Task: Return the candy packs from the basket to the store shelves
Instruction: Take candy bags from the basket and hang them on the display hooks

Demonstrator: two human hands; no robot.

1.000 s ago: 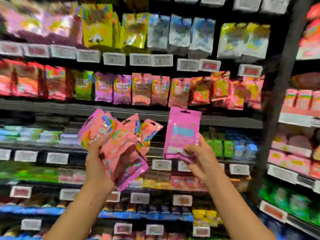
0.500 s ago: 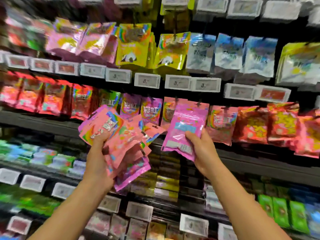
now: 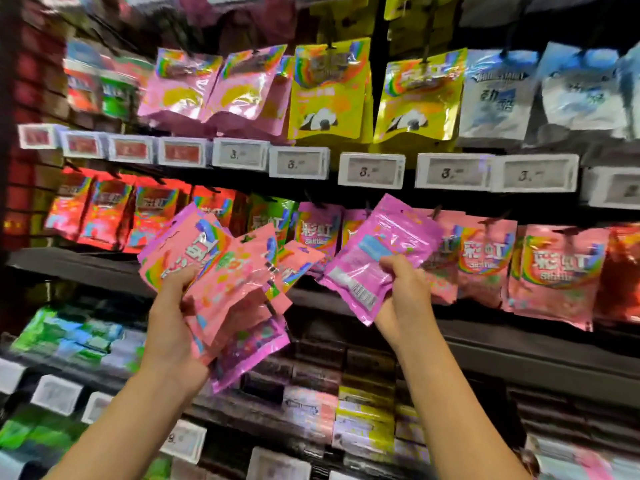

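A fanned bundle of pink candy packs point(image 3: 221, 271) is gripped in the left hand point(image 3: 173, 327); a single pink pack point(image 3: 377, 258) is pinched by the right hand point(image 3: 405, 292) before hanging pink packs point(image 3: 554, 271). Price tags point(image 3: 372, 169) line the dark shelf rail point(image 3: 519, 344); lower rows are blurred, perhaps boxed sweets.

The single pink candy pack point(image 3: 377, 258) your right hand point(image 3: 403, 299) pinches is glossy plastic film, crinkled, with glare streaks across its printed back. At nine o'clock from it, the fan of pink packs point(image 3: 221, 278) in your left hand point(image 3: 173, 327) shows the same shiny, wrinkled film. At twelve o'clock, the yellow hanging packs point(image 3: 329, 88) look like slick foil-like plastic. The price tags point(image 3: 372, 170) below them are matt white plastic. The shelf edge point(image 3: 519, 344) is dull black.
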